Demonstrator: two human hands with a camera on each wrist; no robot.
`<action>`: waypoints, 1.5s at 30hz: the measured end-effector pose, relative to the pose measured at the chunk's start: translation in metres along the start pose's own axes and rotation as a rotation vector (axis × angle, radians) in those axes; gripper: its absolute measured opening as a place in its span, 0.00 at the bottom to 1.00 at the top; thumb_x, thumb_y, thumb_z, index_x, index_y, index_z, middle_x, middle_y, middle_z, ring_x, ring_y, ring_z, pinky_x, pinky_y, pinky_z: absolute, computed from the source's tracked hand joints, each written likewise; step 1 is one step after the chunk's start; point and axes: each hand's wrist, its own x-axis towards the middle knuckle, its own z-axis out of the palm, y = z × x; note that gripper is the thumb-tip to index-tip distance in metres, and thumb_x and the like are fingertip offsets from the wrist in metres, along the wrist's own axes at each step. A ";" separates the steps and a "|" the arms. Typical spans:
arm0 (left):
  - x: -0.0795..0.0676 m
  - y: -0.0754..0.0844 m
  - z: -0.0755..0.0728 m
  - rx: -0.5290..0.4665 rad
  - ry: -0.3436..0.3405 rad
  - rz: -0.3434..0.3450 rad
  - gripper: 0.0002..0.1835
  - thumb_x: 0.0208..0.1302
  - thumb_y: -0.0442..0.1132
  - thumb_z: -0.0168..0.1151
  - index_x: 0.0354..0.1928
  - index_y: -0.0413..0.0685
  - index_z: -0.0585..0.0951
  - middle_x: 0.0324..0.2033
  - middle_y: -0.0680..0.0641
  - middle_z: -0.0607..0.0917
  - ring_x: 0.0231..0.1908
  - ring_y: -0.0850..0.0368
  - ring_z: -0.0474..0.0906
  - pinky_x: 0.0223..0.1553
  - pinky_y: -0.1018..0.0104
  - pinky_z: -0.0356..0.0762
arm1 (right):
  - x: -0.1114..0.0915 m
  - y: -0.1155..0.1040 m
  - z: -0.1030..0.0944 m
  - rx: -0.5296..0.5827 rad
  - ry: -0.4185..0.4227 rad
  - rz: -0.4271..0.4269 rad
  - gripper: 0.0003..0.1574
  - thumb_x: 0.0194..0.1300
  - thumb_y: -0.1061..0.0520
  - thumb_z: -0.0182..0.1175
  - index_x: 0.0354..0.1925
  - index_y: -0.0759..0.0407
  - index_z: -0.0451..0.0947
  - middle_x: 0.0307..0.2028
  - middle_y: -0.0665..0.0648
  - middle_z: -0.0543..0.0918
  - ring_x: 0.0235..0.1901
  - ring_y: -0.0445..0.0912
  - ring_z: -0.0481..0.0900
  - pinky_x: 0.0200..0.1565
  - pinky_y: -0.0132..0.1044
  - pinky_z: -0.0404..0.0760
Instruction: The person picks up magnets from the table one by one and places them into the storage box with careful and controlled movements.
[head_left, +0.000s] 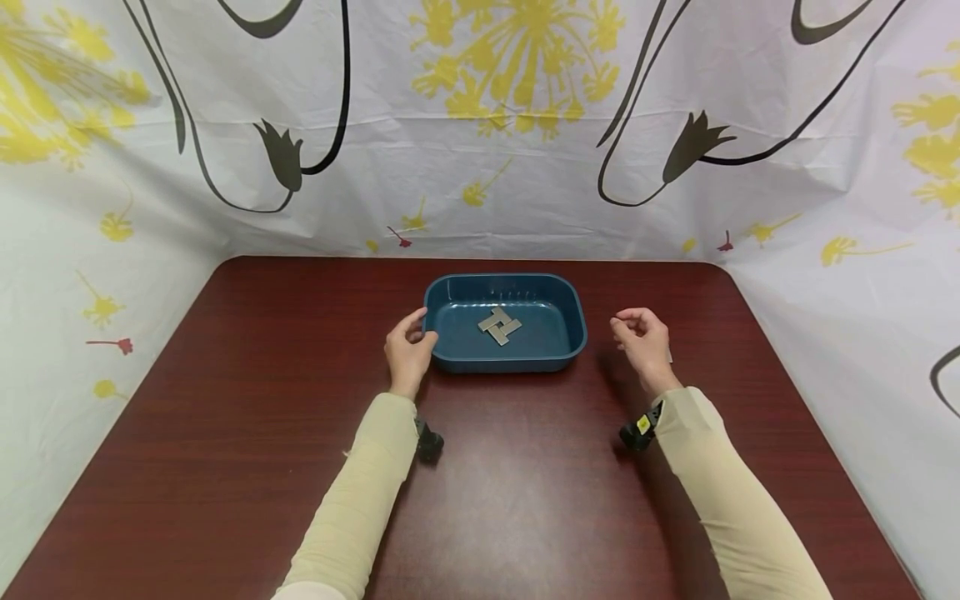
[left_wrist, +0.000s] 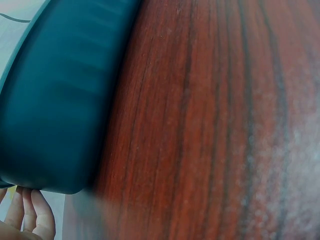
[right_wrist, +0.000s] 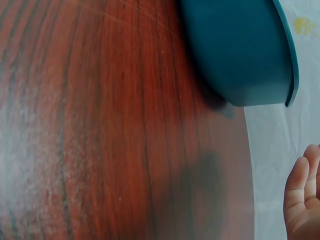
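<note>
A deep blue rectangular tray (head_left: pixel 510 364) stands near the back of the table. On its floor lie several small flat grey bars (head_left: pixel 499 325), arranged like a pinwheel around a small gap. My left hand (head_left: pixel 408 352) holds the tray's left end, thumb at the rim and fingers curled against the end wall. In the left wrist view those fingers (left_wrist: pixel 30 212) meet the tray wall just under its lip. To the right of the tray, apart from it, my right hand (head_left: pixel 643 342) hovers with loosely bent fingers and nothing visible in it.
The dark red wood-grain table (head_left: pixel 300 467) extends around the tray. A white cloth (head_left: pixel 480 192) with yellow and grey flower prints hangs behind and at both sides. Each wrist wears a small black camera, one on the left (head_left: pixel 429 443) and one on the right (head_left: pixel 637 429).
</note>
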 end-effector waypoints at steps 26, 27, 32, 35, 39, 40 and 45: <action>0.000 -0.001 0.000 -0.003 0.003 -0.012 0.23 0.47 0.31 0.57 0.49 0.51 0.79 0.42 0.45 0.80 0.37 0.53 0.75 0.33 0.62 0.72 | -0.007 0.007 -0.025 -0.100 0.139 0.183 0.08 0.58 0.59 0.56 0.36 0.62 0.71 0.23 0.44 0.72 0.22 0.36 0.74 0.25 0.25 0.74; 0.000 -0.001 0.000 -0.004 0.003 -0.012 0.23 0.47 0.31 0.57 0.49 0.51 0.79 0.42 0.45 0.80 0.37 0.53 0.75 0.33 0.62 0.72 | -0.007 0.008 -0.026 -0.104 0.141 0.195 0.08 0.58 0.59 0.56 0.36 0.62 0.71 0.23 0.44 0.72 0.22 0.36 0.74 0.25 0.25 0.74; 0.000 0.000 -0.001 -0.006 -0.003 -0.012 0.23 0.47 0.31 0.57 0.49 0.50 0.78 0.41 0.46 0.80 0.36 0.53 0.75 0.32 0.62 0.72 | -0.006 0.014 -0.031 -0.132 0.179 0.242 0.09 0.57 0.60 0.55 0.37 0.64 0.71 0.22 0.44 0.71 0.20 0.34 0.72 0.22 0.24 0.73; 0.000 0.000 -0.001 -0.005 -0.007 -0.014 0.23 0.47 0.31 0.57 0.50 0.50 0.78 0.42 0.45 0.80 0.36 0.53 0.75 0.32 0.61 0.71 | -0.008 0.016 -0.033 -0.147 0.208 0.280 0.12 0.57 0.61 0.55 0.39 0.67 0.71 0.20 0.43 0.71 0.18 0.33 0.71 0.21 0.24 0.72; 0.000 0.000 -0.001 -0.007 -0.009 -0.014 0.23 0.47 0.31 0.57 0.50 0.50 0.78 0.42 0.43 0.79 0.37 0.52 0.75 0.32 0.62 0.71 | -0.009 0.018 -0.035 -0.161 0.234 0.305 0.13 0.56 0.61 0.54 0.39 0.68 0.71 0.19 0.41 0.71 0.17 0.33 0.70 0.20 0.23 0.71; 0.000 0.000 -0.001 -0.008 -0.011 -0.014 0.23 0.48 0.31 0.57 0.50 0.50 0.78 0.42 0.43 0.79 0.37 0.53 0.75 0.31 0.62 0.71 | -0.009 0.019 -0.035 -0.164 0.237 0.307 0.12 0.56 0.61 0.55 0.39 0.67 0.71 0.18 0.41 0.71 0.17 0.33 0.70 0.20 0.24 0.71; 0.000 0.000 -0.001 -0.003 -0.013 -0.017 0.23 0.48 0.31 0.57 0.50 0.51 0.78 0.42 0.44 0.79 0.37 0.53 0.75 0.31 0.62 0.70 | -0.011 0.020 -0.038 -0.170 0.248 0.329 0.09 0.56 0.61 0.55 0.36 0.65 0.71 0.17 0.40 0.70 0.16 0.33 0.70 0.19 0.24 0.71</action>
